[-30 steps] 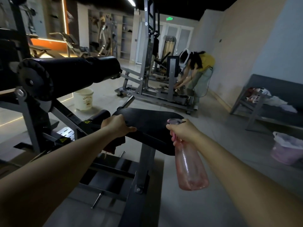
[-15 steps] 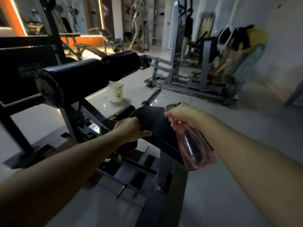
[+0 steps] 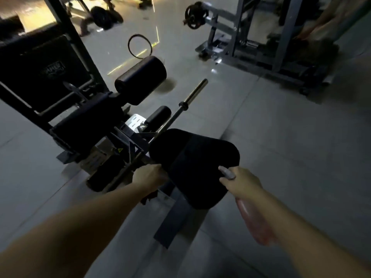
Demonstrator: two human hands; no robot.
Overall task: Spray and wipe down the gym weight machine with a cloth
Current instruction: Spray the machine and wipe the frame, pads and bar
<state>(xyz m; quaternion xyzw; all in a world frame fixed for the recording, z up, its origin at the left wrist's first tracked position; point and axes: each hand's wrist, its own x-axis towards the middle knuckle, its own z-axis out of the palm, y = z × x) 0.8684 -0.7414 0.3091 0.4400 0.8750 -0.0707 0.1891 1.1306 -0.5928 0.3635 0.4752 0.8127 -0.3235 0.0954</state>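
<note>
The right hand (image 3: pixel 241 182) grips a pink spray bottle (image 3: pixel 256 221) at the near right edge of the machine's black seat pad (image 3: pixel 192 161); the left hand (image 3: pixel 149 177) curls its fingers over the pad's left edge.

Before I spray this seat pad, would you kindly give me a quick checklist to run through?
1. Right hand has its grip round the spray bottle: ok.
2. Nozzle points toward the seat pad: ok.
3. Liquid left in the bottle: cannot tell, the picture is too dim.
4. Cloth ready in the left hand: cannot tell, its fingers are hidden.
5. Left hand out of the spray path: probably not ok, it sits at the pad's left edge, across from the nozzle.
6. Pad top free of objects: ok.
</note>
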